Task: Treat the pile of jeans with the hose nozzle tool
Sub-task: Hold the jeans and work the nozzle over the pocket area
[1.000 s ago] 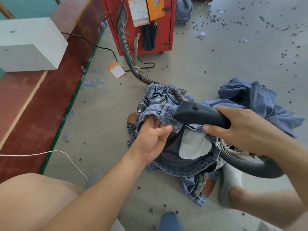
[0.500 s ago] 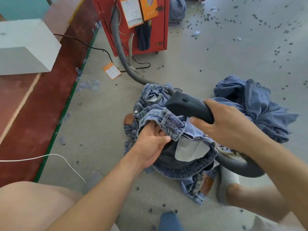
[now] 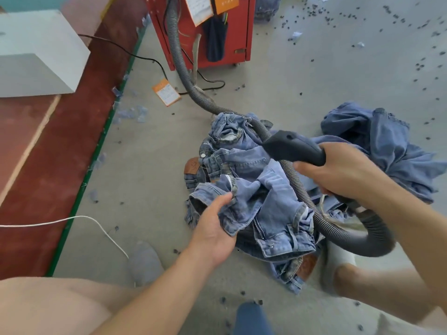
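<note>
A pile of light-blue jeans (image 3: 244,163) lies crumpled on the grey floor in the middle of the head view. My left hand (image 3: 214,226) grips a fold of the top pair of jeans (image 3: 271,201) at its near left side. My right hand (image 3: 338,172) is closed around the dark grey hose nozzle tool (image 3: 290,147), held just above the pile with its tip pointing up-left. The ribbed grey hose (image 3: 338,235) loops from the handle under my wrist and across the jeans.
The hose runs back to a red machine (image 3: 239,27) at the top. More blue denim (image 3: 377,136) lies to the right. A white box (image 3: 36,52) sits on a red platform (image 3: 48,165) at left. A white cord (image 3: 72,220) and dark scraps litter the floor. My foot (image 3: 338,267) rests by the pile.
My left hand dropped the open waistband and took a fold lower down, so the white pocket lining is covered. The nozzle lifted off the fabric and moved right.
</note>
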`<state>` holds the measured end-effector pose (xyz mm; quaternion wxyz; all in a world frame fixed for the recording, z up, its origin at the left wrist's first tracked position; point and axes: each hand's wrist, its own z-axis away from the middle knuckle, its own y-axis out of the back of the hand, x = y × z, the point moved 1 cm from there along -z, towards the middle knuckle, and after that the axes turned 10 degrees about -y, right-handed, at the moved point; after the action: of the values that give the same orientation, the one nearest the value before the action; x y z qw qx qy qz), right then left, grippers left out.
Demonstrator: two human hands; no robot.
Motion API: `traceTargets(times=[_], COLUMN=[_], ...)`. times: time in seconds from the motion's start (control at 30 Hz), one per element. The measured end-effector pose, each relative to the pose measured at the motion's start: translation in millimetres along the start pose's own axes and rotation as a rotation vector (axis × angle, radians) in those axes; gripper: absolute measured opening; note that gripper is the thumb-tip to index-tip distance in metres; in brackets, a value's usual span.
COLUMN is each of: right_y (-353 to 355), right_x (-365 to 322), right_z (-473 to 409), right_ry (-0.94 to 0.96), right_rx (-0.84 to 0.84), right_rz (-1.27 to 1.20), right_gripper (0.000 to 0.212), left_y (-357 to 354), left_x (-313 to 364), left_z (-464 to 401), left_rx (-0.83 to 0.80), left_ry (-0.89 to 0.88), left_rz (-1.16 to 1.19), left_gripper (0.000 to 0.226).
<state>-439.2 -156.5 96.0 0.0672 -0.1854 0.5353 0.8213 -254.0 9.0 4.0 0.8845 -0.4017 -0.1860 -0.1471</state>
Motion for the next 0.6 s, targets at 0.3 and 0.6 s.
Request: traceTargets(times=[0.3, 0.6], right_y=[-27.8, -49.5], right_x=[1.7, -18.5], right_z=[-0.2, 4.3], right_ry=[-0.031, -0.01], right_rx=[-0.085, -0.083], right_rz=[-0.017, -0.155], right_gripper=[0.038, 0.051], left_y=[-4.2, -36.8], left_x=[11.7, 2.0], left_z=[-16.9, -20.7], left_rx=[-0.144, -0.092], left_ry=[0.099, -0.055], left_rz=[-0.085, -0.092], left_gripper=[0.051, 0.026])
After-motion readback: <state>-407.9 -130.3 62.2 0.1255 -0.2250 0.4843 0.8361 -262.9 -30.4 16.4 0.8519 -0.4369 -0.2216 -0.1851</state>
